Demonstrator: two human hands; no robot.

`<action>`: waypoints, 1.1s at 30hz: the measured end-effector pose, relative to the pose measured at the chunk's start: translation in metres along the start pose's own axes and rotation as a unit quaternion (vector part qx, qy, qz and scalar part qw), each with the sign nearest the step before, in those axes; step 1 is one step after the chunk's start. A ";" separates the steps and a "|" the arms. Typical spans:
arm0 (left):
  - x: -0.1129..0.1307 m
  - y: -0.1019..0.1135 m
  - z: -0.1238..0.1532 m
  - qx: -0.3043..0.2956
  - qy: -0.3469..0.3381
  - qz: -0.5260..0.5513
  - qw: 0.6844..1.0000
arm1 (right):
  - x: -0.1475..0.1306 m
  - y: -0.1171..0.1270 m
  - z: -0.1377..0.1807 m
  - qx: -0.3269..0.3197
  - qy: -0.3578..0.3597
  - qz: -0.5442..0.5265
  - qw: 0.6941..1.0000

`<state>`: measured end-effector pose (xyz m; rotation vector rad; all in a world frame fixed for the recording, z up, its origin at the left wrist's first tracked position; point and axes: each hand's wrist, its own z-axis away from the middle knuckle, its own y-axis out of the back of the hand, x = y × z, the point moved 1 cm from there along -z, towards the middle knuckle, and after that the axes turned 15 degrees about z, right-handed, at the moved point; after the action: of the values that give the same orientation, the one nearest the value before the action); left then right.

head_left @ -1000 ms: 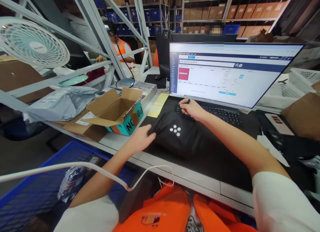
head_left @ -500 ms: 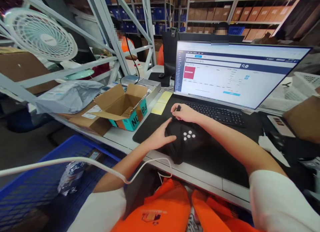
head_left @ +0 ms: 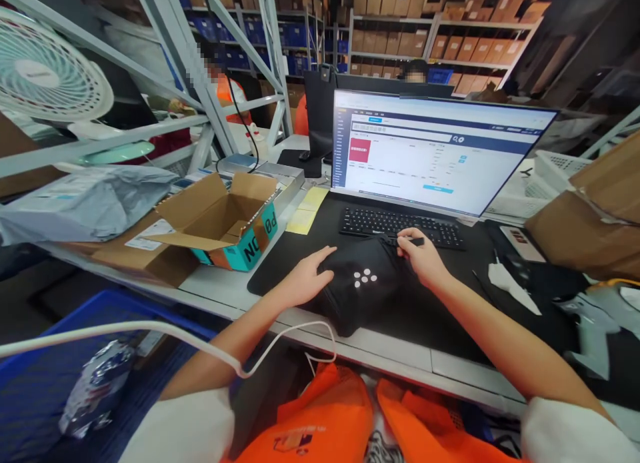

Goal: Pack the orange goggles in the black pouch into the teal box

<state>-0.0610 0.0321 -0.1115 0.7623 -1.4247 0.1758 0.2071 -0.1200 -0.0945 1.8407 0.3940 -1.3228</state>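
A folded black garment (head_left: 363, 283) with a cluster of white dots lies on the black desk mat (head_left: 280, 263) in front of the keyboard (head_left: 400, 224). My left hand (head_left: 306, 281) rests flat on the garment's left side, fingers stretched out. My right hand (head_left: 423, 256) is closed at the garment's upper right edge, pinching a small black pen-like object and the fabric. An open cardboard box (head_left: 220, 223) with teal tape stands to the left.
A wide monitor (head_left: 435, 150) stands behind the keyboard. Yellow notes (head_left: 307, 210), a grey mailer bag (head_left: 85, 203) and a fan (head_left: 45, 73) are at left. Cardboard boxes (head_left: 595, 216) stand at right. A blue bin (head_left: 55, 376) sits below left. Other people sit behind.
The garment has been folded smaller. My right hand moved from its upper left to its upper right edge. My left hand stays flat on the left side.
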 end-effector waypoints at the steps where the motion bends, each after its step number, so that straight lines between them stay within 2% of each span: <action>1: 0.004 0.000 -0.007 -0.047 0.005 -0.004 0.999 | -0.003 -0.005 0.000 0.006 0.004 -0.021 1.000; 3: 0.012 -0.002 -0.027 -0.121 0.013 -0.001 0.993 | -0.014 -0.018 -0.009 -0.014 0.020 -0.047 0.999; 4: 0.015 -0.004 -0.040 -0.122 0.004 -0.002 0.993 | -0.021 -0.026 -0.017 -0.041 0.030 -0.053 0.997; 7: 0.018 -0.013 -0.075 -0.024 -0.081 0.004 0.996 | -0.037 -0.048 -0.038 -0.150 0.079 -0.063 0.984; 9: 0.013 -0.020 -0.089 -0.014 -0.108 0.020 0.994 | -0.042 -0.060 -0.044 -0.189 0.107 -0.064 0.974; 12: 0.000 -0.027 -0.093 -0.021 -0.112 0.036 0.993 | -0.037 -0.065 -0.039 -0.173 0.116 -0.027 0.978; 14: -0.008 -0.027 -0.091 -0.011 -0.111 0.041 0.993 | -0.029 -0.058 -0.033 -0.141 0.114 0.004 0.984; 19: -0.023 -0.024 -0.086 0.021 -0.102 0.053 0.993 | 0.005 -0.008 -0.017 -0.042 0.066 -0.001 0.997; 22: -0.025 -0.027 -0.084 0.033 -0.108 0.060 0.992 | 0.036 0.010 0.003 -0.046 -0.005 -0.028 0.999; 27: -0.019 -0.037 -0.083 0.017 -0.134 0.068 0.988 | 0.074 0.000 0.042 -0.064 -0.088 -0.119 0.987; 30: -0.016 -0.037 -0.081 0.012 -0.142 0.072 0.987 | 0.077 -0.008 0.056 -0.062 -0.114 -0.142 0.981; 33: -0.016 -0.035 -0.078 0.021 -0.140 0.079 0.987 | 0.072 -0.004 0.057 -0.051 -0.117 -0.154 0.980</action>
<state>0.0191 0.0558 -0.1359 0.7289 -1.7541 0.2277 0.1966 -0.1756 -0.1669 1.5597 0.6261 -1.6748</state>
